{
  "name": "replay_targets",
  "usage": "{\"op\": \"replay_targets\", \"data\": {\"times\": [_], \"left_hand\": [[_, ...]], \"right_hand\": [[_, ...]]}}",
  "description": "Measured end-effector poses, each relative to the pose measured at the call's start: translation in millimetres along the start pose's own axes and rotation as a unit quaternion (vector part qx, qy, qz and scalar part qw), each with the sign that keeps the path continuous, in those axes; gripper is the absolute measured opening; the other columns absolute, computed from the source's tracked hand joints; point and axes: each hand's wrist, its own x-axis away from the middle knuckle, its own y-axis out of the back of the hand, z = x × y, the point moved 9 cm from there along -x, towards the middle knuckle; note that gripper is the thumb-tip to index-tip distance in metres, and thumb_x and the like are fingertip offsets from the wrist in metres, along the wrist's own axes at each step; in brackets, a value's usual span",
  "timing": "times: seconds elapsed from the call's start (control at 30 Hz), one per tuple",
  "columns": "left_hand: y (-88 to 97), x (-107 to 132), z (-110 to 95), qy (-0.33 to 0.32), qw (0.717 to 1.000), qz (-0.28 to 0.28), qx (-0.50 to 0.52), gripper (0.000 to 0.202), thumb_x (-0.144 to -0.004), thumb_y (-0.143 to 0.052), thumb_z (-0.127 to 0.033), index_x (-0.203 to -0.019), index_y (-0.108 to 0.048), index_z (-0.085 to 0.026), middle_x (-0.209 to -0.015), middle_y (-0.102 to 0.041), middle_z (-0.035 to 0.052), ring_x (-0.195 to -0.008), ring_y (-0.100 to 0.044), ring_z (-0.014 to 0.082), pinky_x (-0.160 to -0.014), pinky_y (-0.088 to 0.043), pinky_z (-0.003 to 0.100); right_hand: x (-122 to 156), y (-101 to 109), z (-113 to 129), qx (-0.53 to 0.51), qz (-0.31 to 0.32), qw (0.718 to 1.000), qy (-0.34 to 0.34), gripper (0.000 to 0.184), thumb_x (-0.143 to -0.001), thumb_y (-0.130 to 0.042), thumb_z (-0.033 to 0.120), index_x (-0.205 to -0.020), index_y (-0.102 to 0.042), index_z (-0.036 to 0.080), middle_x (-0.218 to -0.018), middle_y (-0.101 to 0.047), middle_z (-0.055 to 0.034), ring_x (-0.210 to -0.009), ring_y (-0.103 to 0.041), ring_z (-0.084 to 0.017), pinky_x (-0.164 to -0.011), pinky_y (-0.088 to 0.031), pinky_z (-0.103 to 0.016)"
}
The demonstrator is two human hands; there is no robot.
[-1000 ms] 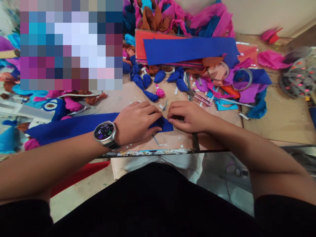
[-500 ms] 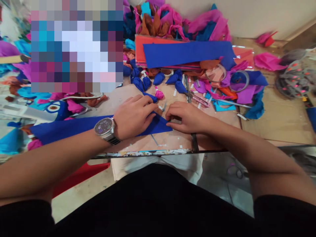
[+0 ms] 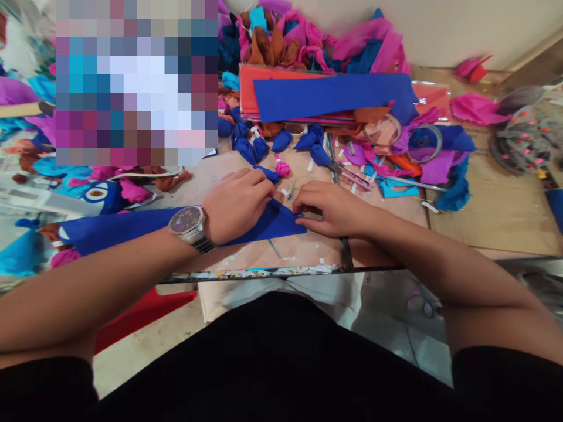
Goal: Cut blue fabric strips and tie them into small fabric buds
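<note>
A long strip of deep blue crepe paper (image 3: 118, 227) lies along the front of the table, partly under my left forearm. My left hand (image 3: 240, 205), with a watch on its wrist, presses on the strip with curled fingers closed on it; the fingertips are partly hidden. At the strip's right end, which slants to a folded-looking corner, my right hand (image 3: 323, 208) pinches the edge between thumb and forefinger. Just beyond the hands lie several small bundled blue paper pieces (image 3: 281, 140) and a twisted pink one (image 3: 282, 169).
Another blue strip (image 3: 329, 97) lies over red packets (image 3: 281, 73) at the back. Pink-handled scissors (image 3: 352, 176), tape rolls (image 3: 424, 143) and paper scraps lie to the right. A glue gun (image 3: 57, 202) is at left. Crumpled coloured paper (image 3: 303, 35) is heaped behind.
My left hand has shifted slightly left along the strip, and its thumb is now tucked in. My right hand stays at the strip's right end, almost unmoved.
</note>
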Motion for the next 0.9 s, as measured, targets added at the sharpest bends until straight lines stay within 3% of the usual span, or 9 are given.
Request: {"op": "replay_targets", "data": {"times": [0.4, 0.67, 0.8, 0.9], "left_hand": [[-4.5, 1.9, -1.9, -0.008, 1.000, -0.001, -0.025, 0.025, -0.110, -0.042, -0.020, -0.112, -0.067, -0.017, -0.113, -0.070, 0.0154, -0.103, -0.064, 0.0317, -0.091, -0.051, 0.048], [-3.1, 3.9, 0.4, 0.000, 1.000, -0.018, -0.003, 0.024, -0.109, -0.041, -0.017, -0.109, -0.065, -0.019, -0.108, -0.069, 0.0136, -0.100, -0.062, 0.0301, -0.090, -0.050, 0.046], [2.2, 2.7, 1.2, 0.025, 0.999, -0.015, 0.018, 0.030, -0.109, -0.038, -0.019, -0.110, -0.067, -0.017, -0.108, -0.069, 0.0150, -0.100, -0.064, 0.0307, -0.091, -0.049, 0.047], [9.5, 1.7, 2.7, 0.039, 0.998, -0.033, 0.044, 0.032, -0.107, -0.037, -0.020, -0.110, -0.069, -0.020, -0.105, -0.068, 0.0152, -0.098, -0.064, 0.0322, -0.089, -0.049, 0.049]], "right_hand": [[-0.8, -1.0, -0.6, -0.010, -0.004, 1.000, 0.003, 0.010, -0.098, -0.071, 0.026, -0.103, -0.070, 0.018, -0.095, -0.071, -0.0078, -0.088, -0.062, -0.023, -0.084, -0.047, -0.035], [0.4, 1.0, -6.2, -0.033, -0.014, 0.999, -0.039, 0.020, -0.092, -0.076, 0.027, -0.108, -0.067, 0.019, -0.097, -0.071, -0.0059, -0.086, -0.062, -0.021, -0.080, -0.046, -0.033], [-0.1, 1.3, -4.1, -0.034, -0.019, 0.999, -0.031, 0.025, -0.097, -0.075, 0.037, -0.112, -0.069, 0.018, -0.098, -0.071, -0.0068, -0.088, -0.063, -0.022, -0.083, -0.046, -0.034], [-1.4, 0.5, -1.3, -0.029, -0.018, 0.999, -0.016, 0.022, -0.103, -0.068, 0.040, -0.101, -0.070, 0.018, -0.093, -0.069, -0.0065, -0.086, -0.060, -0.022, -0.082, -0.044, -0.034]]}}
